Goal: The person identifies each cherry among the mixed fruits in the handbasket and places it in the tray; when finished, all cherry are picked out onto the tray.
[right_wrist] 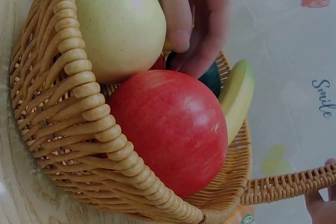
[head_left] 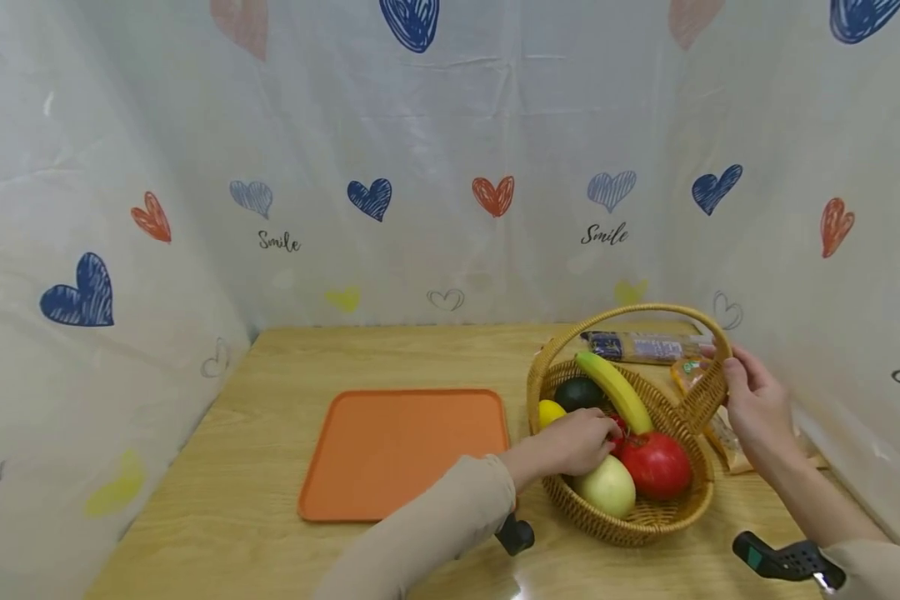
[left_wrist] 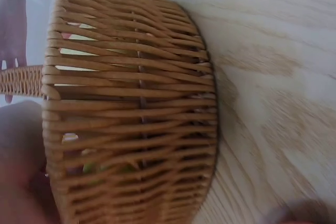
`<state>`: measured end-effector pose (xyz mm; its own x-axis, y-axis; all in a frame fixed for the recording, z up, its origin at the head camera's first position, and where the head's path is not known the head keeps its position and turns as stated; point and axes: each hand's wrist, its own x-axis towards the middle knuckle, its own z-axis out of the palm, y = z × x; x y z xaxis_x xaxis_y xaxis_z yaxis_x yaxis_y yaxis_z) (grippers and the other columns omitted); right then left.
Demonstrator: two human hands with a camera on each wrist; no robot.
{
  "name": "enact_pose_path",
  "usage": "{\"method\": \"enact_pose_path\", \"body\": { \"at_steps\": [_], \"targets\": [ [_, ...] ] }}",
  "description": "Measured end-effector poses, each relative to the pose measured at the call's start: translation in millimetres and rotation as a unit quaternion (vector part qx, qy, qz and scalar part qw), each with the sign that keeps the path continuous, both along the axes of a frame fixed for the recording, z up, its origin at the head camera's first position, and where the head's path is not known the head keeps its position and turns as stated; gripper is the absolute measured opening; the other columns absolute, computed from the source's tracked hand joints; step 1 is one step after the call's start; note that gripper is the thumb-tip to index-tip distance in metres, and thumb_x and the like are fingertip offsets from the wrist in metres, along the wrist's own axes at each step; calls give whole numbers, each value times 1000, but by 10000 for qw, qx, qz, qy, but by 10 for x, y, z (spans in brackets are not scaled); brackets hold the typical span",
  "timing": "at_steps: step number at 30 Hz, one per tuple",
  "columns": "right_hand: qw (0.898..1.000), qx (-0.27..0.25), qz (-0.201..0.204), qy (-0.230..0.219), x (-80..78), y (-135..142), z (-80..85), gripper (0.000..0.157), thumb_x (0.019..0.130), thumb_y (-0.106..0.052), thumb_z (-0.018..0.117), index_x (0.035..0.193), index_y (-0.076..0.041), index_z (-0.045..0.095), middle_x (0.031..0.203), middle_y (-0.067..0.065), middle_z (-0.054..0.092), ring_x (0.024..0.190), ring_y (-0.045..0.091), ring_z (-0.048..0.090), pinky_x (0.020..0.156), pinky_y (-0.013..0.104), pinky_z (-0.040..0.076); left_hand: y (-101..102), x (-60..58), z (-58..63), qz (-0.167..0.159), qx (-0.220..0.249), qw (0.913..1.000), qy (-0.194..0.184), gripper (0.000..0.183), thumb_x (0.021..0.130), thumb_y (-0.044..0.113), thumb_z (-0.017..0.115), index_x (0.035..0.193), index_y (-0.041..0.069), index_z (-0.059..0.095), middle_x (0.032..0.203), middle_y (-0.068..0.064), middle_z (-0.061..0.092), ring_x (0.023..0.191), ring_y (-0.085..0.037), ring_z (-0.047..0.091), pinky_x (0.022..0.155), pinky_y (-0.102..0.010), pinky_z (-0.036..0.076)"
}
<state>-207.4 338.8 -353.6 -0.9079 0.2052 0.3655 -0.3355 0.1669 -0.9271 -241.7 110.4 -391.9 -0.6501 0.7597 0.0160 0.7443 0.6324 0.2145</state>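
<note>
A wicker basket (head_left: 630, 533) stands on the right of the table. It holds a banana (head_left: 617, 392), a dark green avocado-like fruit (head_left: 579, 393), a yellow fruit (head_left: 550, 412), a pale green round pear (head_left: 609, 487) and a large red fruit like a pomegranate (right_wrist: 170, 129). My left hand (head_left: 581, 442) reaches down among them, its fingers bent beside a smaller red thing (head_left: 617, 432). Whether those fingers hold it is hidden. At the right side, my right hand (head_left: 759, 408) grips the basket handle (head_left: 712, 387) between thumb and fingers.
An orange tray (head_left: 412, 454) lies flat left of the basket. Behind the basket is a long clear-and-blue package (head_left: 637, 346); more packets (head_left: 727, 442) lie to its right. A printed curtain (head_left: 435, 133) surrounds the wooden table (head_left: 225, 467).
</note>
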Motion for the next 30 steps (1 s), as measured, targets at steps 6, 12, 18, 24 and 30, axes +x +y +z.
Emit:
{"method": "enact_pose_path", "body": {
  "at_steps": [6,12,18,24,30],
  "targets": [
    [9997,30,-92,218,9,-21,-52,34,100,-24,43,131,-14,53,104,-16,63,95,-3,58,74,8,46,158,-66,-25,219,-184,9990,-341,25,95,22,57,119,27,65,109,14,62,106,-2,54,86,-13,41],
    [9990,247,-302,214,22,-1,-47,32,100,-25,43,128,-16,56,100,-15,64,92,-4,58,73,7,44,301,-105,-23,291,-503,9970,-519,31,89,25,66,120,31,65,109,16,62,104,-2,55,80,-13,43],
    [9981,440,-400,170,9,-9,-52,36,101,-26,42,132,-14,53,101,-15,63,93,-3,57,75,7,43,384,-116,-58,279,-717,9966,-305,31,87,24,69,117,32,67,96,17,64,93,-2,58,70,-12,44],
    [9991,-125,-86,404,-17,-28,-66,33,101,-21,43,131,-12,53,102,-12,64,92,-1,58,75,8,44,430,-156,-113,345,-568,9967,-457,29,86,19,69,113,30,69,97,16,64,90,-2,58,69,-13,43],
    [9995,-19,-111,282,-29,-8,-73,41,101,-22,42,139,-7,45,102,-16,63,93,-3,58,76,7,44,443,-180,-150,450,-526,9965,-468,26,85,18,70,109,29,70,98,15,63,92,-4,58,72,-14,44]
  ]
}}
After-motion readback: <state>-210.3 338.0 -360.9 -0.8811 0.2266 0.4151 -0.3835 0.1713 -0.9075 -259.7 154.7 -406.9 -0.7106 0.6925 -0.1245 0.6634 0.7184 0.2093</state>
